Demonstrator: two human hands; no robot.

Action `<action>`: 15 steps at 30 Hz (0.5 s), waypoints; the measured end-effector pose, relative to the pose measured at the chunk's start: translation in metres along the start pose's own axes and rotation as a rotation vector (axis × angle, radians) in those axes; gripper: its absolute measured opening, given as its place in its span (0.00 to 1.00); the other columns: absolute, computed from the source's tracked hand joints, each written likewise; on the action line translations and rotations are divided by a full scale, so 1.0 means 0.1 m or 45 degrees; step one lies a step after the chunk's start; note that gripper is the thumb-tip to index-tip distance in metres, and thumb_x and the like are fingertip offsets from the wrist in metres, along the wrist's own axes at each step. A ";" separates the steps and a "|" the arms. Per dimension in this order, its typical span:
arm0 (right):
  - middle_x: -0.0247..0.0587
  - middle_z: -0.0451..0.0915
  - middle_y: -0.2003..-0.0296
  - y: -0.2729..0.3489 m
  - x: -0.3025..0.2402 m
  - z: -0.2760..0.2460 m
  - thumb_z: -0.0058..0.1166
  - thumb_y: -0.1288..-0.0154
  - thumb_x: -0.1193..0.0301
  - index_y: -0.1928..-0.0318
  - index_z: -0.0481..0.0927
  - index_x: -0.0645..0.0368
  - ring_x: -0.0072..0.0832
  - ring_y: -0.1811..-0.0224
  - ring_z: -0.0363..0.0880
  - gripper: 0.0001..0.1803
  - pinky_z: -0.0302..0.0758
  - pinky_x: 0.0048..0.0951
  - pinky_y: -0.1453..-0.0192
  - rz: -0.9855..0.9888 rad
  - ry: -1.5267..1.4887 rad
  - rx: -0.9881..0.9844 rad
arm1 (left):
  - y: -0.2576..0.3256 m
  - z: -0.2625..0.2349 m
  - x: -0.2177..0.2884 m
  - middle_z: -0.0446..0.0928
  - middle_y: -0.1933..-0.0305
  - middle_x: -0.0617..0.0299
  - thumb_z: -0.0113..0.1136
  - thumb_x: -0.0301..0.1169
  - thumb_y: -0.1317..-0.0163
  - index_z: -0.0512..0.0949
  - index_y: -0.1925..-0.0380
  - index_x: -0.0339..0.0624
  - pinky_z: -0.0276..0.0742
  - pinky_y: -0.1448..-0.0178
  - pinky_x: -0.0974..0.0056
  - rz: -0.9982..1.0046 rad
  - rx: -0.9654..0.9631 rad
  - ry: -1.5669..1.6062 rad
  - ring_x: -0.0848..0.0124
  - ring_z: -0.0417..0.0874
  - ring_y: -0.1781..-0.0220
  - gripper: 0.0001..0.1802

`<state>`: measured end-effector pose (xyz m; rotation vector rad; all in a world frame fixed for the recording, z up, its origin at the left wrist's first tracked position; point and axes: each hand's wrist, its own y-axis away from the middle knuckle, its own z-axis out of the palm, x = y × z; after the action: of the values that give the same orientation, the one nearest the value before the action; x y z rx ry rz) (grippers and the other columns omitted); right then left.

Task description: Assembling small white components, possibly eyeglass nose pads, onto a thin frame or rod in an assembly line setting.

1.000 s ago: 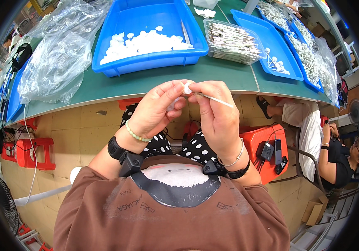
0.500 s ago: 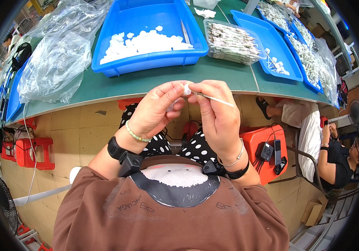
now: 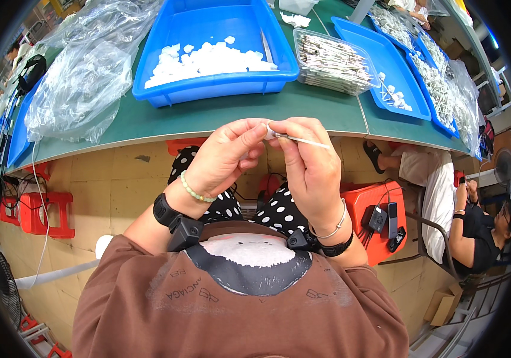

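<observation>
Between the thumb and fingers of my left hand (image 3: 234, 143) is pinched a small white plastic cap (image 3: 270, 132). My right hand (image 3: 310, 161) is closed round a thin metal rod (image 3: 304, 141), its inner end against the cap and its outer end pointing right. Fingertips hide the place where rod and cap meet, so how deep the rod goes cannot be told. Both hands are held just off the table's near edge, above my lap. Beyond them a deep blue bin (image 3: 208, 90) holds a heap of white caps (image 3: 208, 62) and a tweezers-like metal tool (image 3: 266, 46).
A clear plastic box (image 3: 333, 83) full of thin rods stands right of the bin. Next to it a shallow blue tray (image 3: 357, 37) carries several capped rods (image 3: 394, 96). Crumpled clear bags (image 3: 76, 89) lie left. A red stool (image 3: 381, 238) with small devices stands at my right; another person sits beyond.
The white cap has turned slightly and is now more covered by my fingertips, with the rod's inner end close against it. Both hands stay in nearly the same place.
</observation>
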<state>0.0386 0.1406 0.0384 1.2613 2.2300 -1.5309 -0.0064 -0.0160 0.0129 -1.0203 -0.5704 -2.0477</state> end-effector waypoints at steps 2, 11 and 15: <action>0.45 0.76 0.63 0.00 0.00 0.01 0.52 0.40 0.83 0.55 0.77 0.63 0.36 0.63 0.77 0.12 0.75 0.30 0.60 0.072 -0.128 0.043 | 0.01 -0.02 0.01 0.73 0.65 0.73 0.53 0.38 0.32 0.76 0.53 0.40 0.60 0.73 0.81 0.015 -0.035 0.027 0.86 0.64 0.70 0.14; 0.42 0.77 0.58 0.04 -0.02 0.00 0.49 0.35 0.83 0.55 0.76 0.69 0.23 0.60 0.80 0.09 0.76 0.21 0.56 0.325 -0.596 0.201 | -0.01 -0.02 0.17 0.77 0.57 0.63 0.60 0.21 0.40 0.75 0.52 0.38 0.75 0.63 0.77 0.590 -0.049 -0.690 0.77 0.79 0.63 0.15; 0.42 0.77 0.58 0.04 0.03 0.01 0.49 0.35 0.82 0.55 0.76 0.69 0.23 0.61 0.80 0.09 0.77 0.20 0.55 0.354 -0.736 0.187 | -0.01 0.03 0.14 0.78 0.62 0.69 0.64 0.24 0.43 0.80 0.60 0.38 0.64 0.72 0.78 0.664 0.057 -0.767 0.86 0.67 0.75 0.11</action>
<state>0.0391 0.1414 0.0338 0.9463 1.5425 -1.6955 -0.0109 -0.0197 0.0262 -1.5781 -0.5658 -1.2594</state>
